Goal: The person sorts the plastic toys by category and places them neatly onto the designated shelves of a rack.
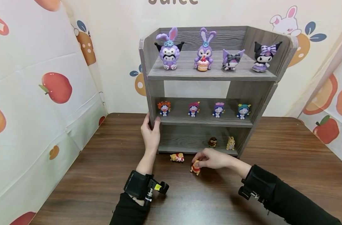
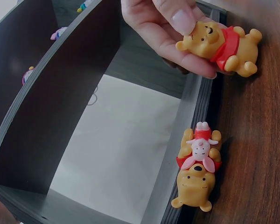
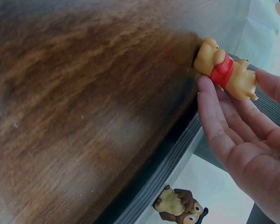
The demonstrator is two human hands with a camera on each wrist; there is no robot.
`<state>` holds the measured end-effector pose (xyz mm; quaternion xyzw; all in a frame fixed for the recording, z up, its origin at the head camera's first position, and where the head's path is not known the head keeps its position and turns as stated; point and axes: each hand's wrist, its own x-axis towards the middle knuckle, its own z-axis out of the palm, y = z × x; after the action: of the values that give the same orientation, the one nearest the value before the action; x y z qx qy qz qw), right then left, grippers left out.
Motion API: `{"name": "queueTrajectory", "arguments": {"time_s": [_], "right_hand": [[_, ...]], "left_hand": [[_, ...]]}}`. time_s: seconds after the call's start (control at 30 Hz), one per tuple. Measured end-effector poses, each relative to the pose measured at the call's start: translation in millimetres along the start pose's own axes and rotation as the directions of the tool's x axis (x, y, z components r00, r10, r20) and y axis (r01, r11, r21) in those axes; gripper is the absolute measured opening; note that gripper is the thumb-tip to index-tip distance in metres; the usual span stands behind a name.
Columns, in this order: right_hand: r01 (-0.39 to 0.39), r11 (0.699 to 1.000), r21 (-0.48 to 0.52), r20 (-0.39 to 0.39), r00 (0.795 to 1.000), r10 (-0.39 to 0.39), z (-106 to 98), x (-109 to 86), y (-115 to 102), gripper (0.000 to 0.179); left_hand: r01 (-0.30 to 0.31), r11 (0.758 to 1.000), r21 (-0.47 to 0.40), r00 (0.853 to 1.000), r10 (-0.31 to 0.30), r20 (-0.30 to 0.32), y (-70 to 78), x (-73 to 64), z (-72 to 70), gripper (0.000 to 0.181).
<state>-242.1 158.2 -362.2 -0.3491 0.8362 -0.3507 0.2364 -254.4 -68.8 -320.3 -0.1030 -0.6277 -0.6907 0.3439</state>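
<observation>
My right hand (image 1: 213, 158) pinches a Winnie the Pooh figurine (image 1: 195, 168) by its head between thumb and fingers. It hangs just above the tabletop, in front of the bottom shelf; the right wrist view shows its red shirt (image 3: 222, 71). My left hand (image 1: 150, 136) grips the left side panel of the grey shelf unit (image 1: 203, 123), thumb on the front edge. Between the hands, a second Pooh figurine (image 2: 195, 186), hugging a Piglet, lies on its back on the table. An owl figurine (image 1: 212, 142) and a yellow rabbit figurine (image 1: 231, 143) stand on the bottom shelf's right half.
Several small blue-and-white figurines in coloured hats, one a red-hatted figurine (image 1: 193, 109), line the middle shelf. Purple and black figurines, among them a bunny with a cake (image 1: 203, 56), stand on top. The brown table (image 1: 117, 140) extends around the unit; printed cloths hang behind it.
</observation>
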Motion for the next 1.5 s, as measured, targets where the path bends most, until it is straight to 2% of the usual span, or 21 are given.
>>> {"name": "queueTrajectory", "arguments": {"time_s": [0.17,0.3,0.43,0.53,0.6,0.73,0.8,1.17,1.5], "right_hand": [[0.015,0.999,-0.044,-0.015,1.000,-0.016,1.8,0.3,-1.0,0.024],[0.041,0.989,-0.143,-0.094,0.994,-0.055,5.8,-1.4,-5.7,0.024],[0.044,0.945,-0.324,-0.219,0.968,-0.120,14.8,-3.6,-14.0,0.027],[-0.001,0.898,-0.441,-0.297,0.944,-0.145,24.0,-4.5,-20.1,0.031],[-0.040,0.877,-0.478,-0.331,0.933,-0.138,29.2,-4.6,-23.2,0.033],[-0.091,0.865,-0.493,-0.364,0.925,-0.110,35.1,-3.6,-25.3,0.032],[-0.099,0.868,-0.486,-0.365,0.926,-0.099,36.3,-2.9,-24.8,0.031],[-0.062,0.881,-0.468,-0.349,0.929,-0.120,35.6,-0.5,-23.0,0.021],[-0.066,0.887,-0.457,-0.367,0.923,-0.121,19.3,6.4,-24.6,0.019]], "left_hand": [[-0.012,1.000,0.006,1.000,0.012,-0.002,0.5,-0.1,-0.2,0.038],[-0.011,1.000,0.002,1.000,0.011,-0.006,0.6,-0.1,0.1,0.038],[-0.009,1.000,0.001,1.000,0.009,-0.004,0.7,-0.2,0.1,0.038],[-0.007,1.000,0.002,1.000,0.007,-0.004,1.1,-0.4,0.1,0.038],[-0.007,1.000,0.004,1.000,0.007,-0.003,1.4,-0.6,-0.3,0.038],[-0.006,1.000,0.005,1.000,0.006,-0.001,1.3,-0.3,-0.4,0.038],[-0.004,1.000,0.003,1.000,0.004,0.001,1.5,-0.2,-0.5,0.039],[0.002,1.000,-0.003,1.000,-0.002,0.004,-0.9,0.6,-0.7,0.040],[-0.001,1.000,-0.001,1.000,0.001,0.015,0.4,0.5,-1.4,0.040]]}}
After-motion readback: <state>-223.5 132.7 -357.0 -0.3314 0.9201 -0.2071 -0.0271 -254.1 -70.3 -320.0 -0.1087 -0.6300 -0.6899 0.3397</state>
